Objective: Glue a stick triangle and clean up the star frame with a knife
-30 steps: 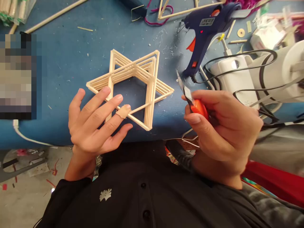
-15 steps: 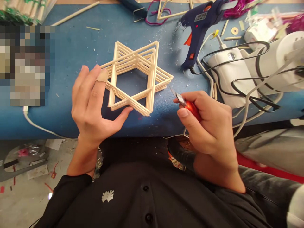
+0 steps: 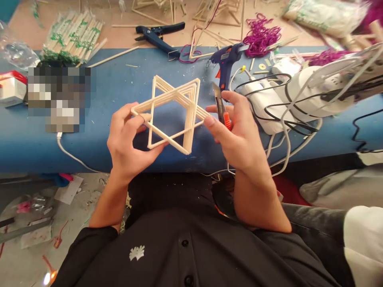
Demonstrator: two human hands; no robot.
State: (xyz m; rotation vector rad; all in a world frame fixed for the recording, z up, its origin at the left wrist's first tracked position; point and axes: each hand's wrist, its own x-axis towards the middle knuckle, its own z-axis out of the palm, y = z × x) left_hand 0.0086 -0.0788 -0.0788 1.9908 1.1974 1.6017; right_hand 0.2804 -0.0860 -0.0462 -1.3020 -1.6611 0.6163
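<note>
A six-pointed star frame of stacked pale wooden sticks (image 3: 191,115) is held above the blue mat, between both hands. My left hand (image 3: 125,137) grips its left point and lower left edge, with the thumb under the lower side. My right hand (image 3: 239,133) has its thumb and a finger at the star's right point. That same hand also holds a utility knife (image 3: 220,107) with an orange part, its blade pointing up and away from the star.
Behind the star lie a blue glue gun (image 3: 226,63), dark cutters (image 3: 158,40) and purple cord (image 3: 261,36). A white power strip (image 3: 263,107) with tangled cables is at the right. Wrapped stick bundles (image 3: 73,36) and a pixelated object (image 3: 60,97) are at the left.
My right hand has moved left onto the star's right point, and the knife blade now points upward. The star appears lifted and tilted. The view takes in more of the table's far side.
</note>
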